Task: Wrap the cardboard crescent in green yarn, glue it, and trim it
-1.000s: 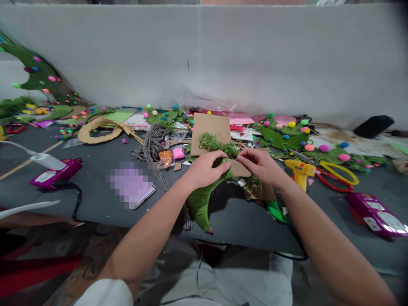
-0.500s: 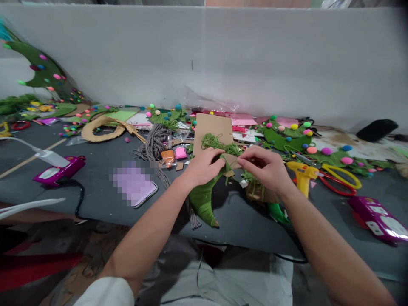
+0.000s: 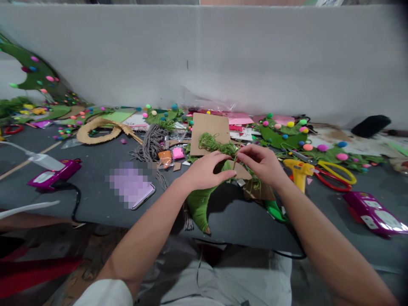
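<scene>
A cardboard crescent (image 3: 198,209), partly wrapped in green yarn, is in front of me with its wrapped tip pointing down towards the table's front edge. My left hand (image 3: 208,171) grips its upper part, thumb in front and fingers behind. To the right of the thumb a bare stretch of brown cardboard shows. My right hand (image 3: 264,165) is closed in a pinch on a strand of green yarn at the crescent's upper edge. Just behind both hands lies a loose tangle of green yarn (image 3: 208,142). The fingertips partly hide the strand.
A cardboard sheet (image 3: 210,123) lies behind the yarn. To the right are a yellow glue gun (image 3: 299,171), scissors (image 3: 334,175) and a purple power strip (image 3: 374,212). A phone (image 3: 143,196), grey yarn (image 3: 153,142) and another purple power strip (image 3: 54,175) are leftward.
My left thumb has moved away from the fingers, lower along the crescent. The right hand has shifted slightly left, closer to the left fingertips. The view has turned slightly.
</scene>
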`<state>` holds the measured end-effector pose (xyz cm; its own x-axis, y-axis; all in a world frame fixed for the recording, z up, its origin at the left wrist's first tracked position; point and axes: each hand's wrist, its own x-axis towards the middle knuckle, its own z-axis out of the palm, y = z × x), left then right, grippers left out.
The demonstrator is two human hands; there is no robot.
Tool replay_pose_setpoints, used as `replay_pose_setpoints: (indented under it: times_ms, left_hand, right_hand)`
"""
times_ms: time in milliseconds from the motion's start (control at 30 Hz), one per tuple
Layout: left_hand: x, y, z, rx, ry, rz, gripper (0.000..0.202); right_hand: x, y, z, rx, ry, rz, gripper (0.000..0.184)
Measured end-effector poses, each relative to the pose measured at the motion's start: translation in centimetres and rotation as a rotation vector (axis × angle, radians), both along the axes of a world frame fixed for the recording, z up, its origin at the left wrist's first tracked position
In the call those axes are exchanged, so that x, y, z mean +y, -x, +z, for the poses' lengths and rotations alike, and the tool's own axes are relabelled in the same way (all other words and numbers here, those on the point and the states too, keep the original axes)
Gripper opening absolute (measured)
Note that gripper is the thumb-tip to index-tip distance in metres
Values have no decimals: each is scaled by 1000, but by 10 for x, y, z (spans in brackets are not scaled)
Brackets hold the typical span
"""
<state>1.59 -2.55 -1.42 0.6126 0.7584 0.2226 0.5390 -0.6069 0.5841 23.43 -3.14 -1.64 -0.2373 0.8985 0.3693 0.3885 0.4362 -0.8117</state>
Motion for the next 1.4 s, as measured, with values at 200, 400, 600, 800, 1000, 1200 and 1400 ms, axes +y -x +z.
replay_pose_setpoints:
  times_ms: [200, 400, 600, 800, 1000, 1200, 1400]
  left_hand:
    - [-4, -7, 0, -3, -4, 46, 56]
    - [-7, -11, 0, -6, 16, 63, 50]
    - [-10, -10, 3, -93, 70, 77, 47]
    - [-14, -12, 6, -228, 99, 143, 53]
    - [-1, -11, -2, -304, 6, 255, 39]
    - [9, -3, -3, -128, 21, 530, 45]
    - [6, -5, -8, 103, -15, 508, 51]
  right_hand:
    - [0, 5, -5, 37, 23, 29, 17]
    - [3, 7, -10, 92, 58, 31, 17]
    - [3, 8, -14, 125, 90, 21, 21]
    - [3, 12, -14, 171, 130, 72, 21]
    - [-1, 16, -20, -15, 11, 43, 13]
    - [-8, 15, -14, -298, -95, 81, 17]
    - [-15, 8, -1, -550, -347, 174, 18]
